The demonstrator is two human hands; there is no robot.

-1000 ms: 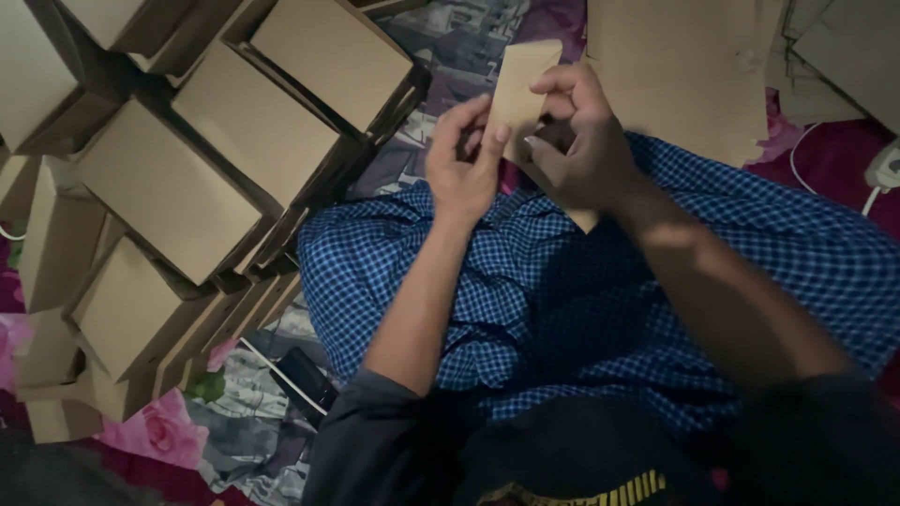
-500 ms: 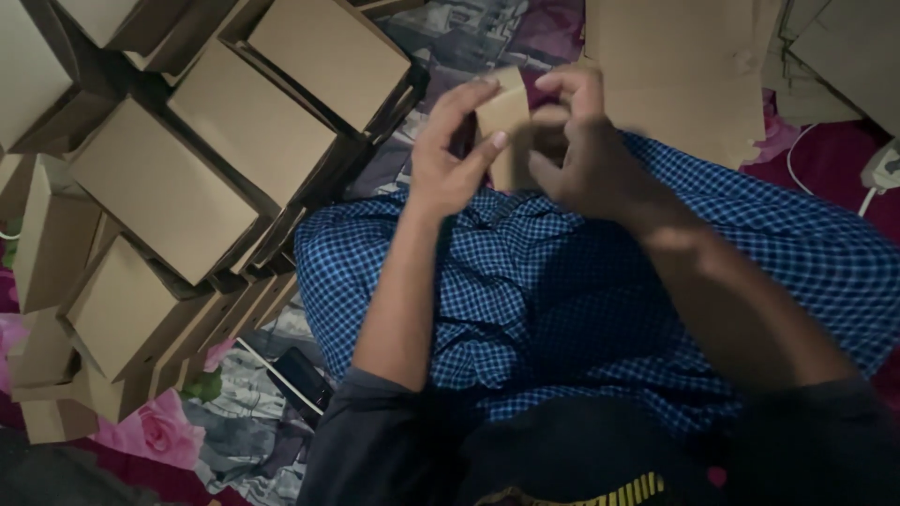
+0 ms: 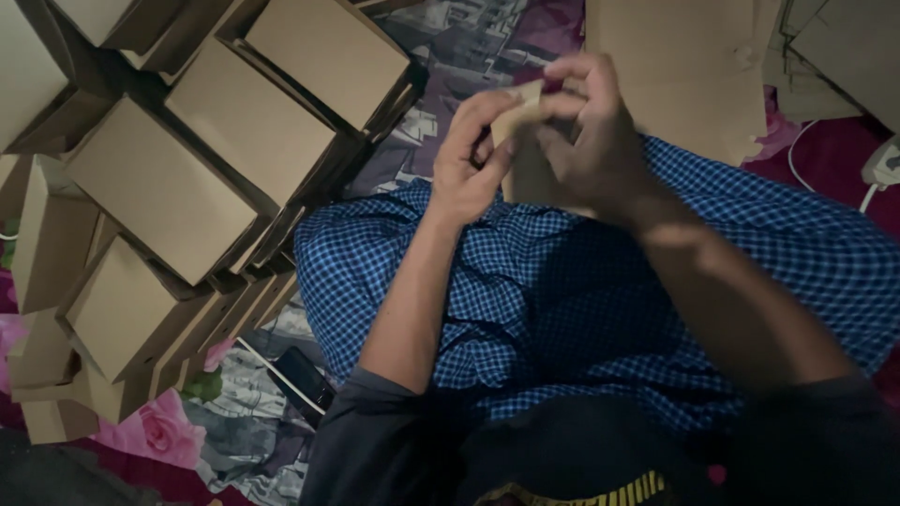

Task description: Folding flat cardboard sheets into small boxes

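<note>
— What surface do you sit on?
— You sit on a flowered cloth [image 3: 159,431], with folded boxes [image 3: 159,187] stacked at your left. Your left hand [image 3: 469,159] and right hand [image 3: 591,141] both pinch a cardboard piece [image 3: 527,159] above your checked lap [image 3: 562,300].

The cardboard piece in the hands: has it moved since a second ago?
Yes. The cardboard piece now shows less above the hands, sunk lower between the left hand and right hand, toward the blue checked cloth.
</note>
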